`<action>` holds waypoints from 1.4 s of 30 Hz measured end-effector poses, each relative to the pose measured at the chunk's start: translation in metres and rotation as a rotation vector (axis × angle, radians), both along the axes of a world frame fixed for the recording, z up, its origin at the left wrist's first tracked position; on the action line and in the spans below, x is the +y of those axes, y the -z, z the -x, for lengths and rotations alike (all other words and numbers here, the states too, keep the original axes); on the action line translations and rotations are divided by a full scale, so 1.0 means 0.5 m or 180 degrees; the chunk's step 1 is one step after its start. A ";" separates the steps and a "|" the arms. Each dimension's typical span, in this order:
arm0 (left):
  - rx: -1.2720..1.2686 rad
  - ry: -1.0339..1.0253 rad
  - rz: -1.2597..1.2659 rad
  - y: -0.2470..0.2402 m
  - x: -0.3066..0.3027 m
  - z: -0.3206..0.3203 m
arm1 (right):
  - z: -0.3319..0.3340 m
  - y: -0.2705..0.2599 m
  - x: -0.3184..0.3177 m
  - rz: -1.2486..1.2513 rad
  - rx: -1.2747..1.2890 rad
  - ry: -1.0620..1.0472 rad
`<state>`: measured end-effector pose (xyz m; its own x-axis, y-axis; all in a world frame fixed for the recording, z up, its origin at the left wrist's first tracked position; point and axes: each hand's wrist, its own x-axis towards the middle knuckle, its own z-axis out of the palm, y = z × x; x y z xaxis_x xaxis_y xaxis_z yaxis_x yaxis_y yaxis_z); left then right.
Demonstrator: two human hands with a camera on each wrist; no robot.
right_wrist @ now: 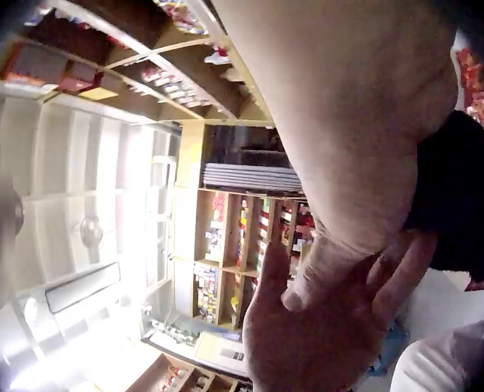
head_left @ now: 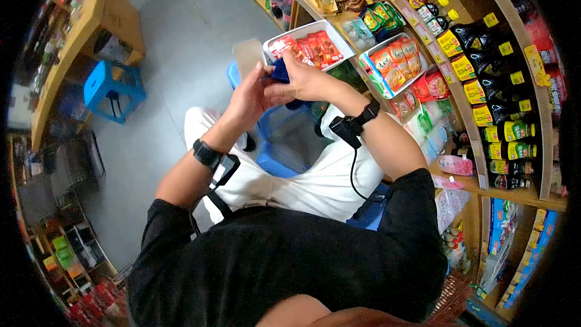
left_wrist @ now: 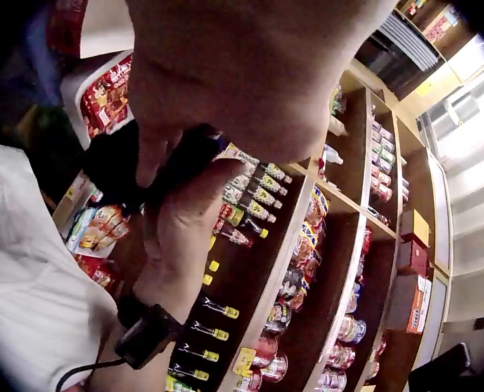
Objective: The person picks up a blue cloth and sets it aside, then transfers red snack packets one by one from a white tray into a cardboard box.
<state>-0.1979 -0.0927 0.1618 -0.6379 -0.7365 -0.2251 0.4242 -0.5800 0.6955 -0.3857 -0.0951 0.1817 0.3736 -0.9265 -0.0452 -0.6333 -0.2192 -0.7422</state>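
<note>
A dark blue cloth [head_left: 280, 71] is bunched between two hands held close together in front of the body. My left hand [head_left: 247, 100] has its fingertips on the cloth's left side, while my right hand [head_left: 298, 79] grips it from the right. In the left wrist view the dark cloth [left_wrist: 111, 167] hangs beside the left hand [left_wrist: 225, 82], with the right hand [left_wrist: 176, 237] below. The right wrist view shows the right hand [right_wrist: 364, 155] against the cloth [right_wrist: 462, 196], and the left hand [right_wrist: 315, 327] with fingers overlapping it.
Beyond the hands is a white tray [head_left: 348, 50] of red packets, with a pale translucent panel [head_left: 248, 59] to its left. Another tray [head_left: 387, 92] and shelves of bottles [head_left: 478, 79] stand at the right. Blue stools [head_left: 113, 88] are on the grey floor [head_left: 163, 42].
</note>
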 end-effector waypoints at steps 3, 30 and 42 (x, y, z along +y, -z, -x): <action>0.0285 0.0519 0.0188 0.032 -0.015 -0.012 | 0.023 0.030 -0.002 0.0091 -0.0321 -0.0133; -0.2614 -0.0284 -0.0262 0.335 -0.079 -0.119 | 0.473 0.229 -0.109 0.0215 0.1636 0.2090; -0.2283 -0.0330 0.0094 0.459 -0.082 -0.143 | 0.139 0.244 -0.241 0.0217 0.1651 0.0967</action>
